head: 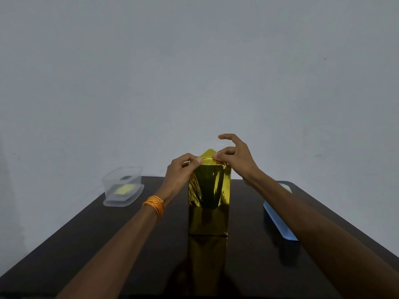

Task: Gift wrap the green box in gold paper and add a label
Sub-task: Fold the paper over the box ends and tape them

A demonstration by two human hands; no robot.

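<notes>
The box point(208, 201) stands upright at the middle of the dark table point(129, 244). Its near face is fully covered in gold paper point(209, 153), and no green shows. The top end looks unfinished: a pointed flap rises at 12 o'clock. The left hand point(180, 169) grips the top corner at 9 o'clock, thumb on the edge. The right hand point(234, 156) pinches the paper at the top edge, other fingers lifted.

No label shows yet. The yellow contents of the clear container point(123, 186) at 10 o'clock are unclear. The right forearm hides part of the blue tray point(278, 221) at 3 o'clock.
</notes>
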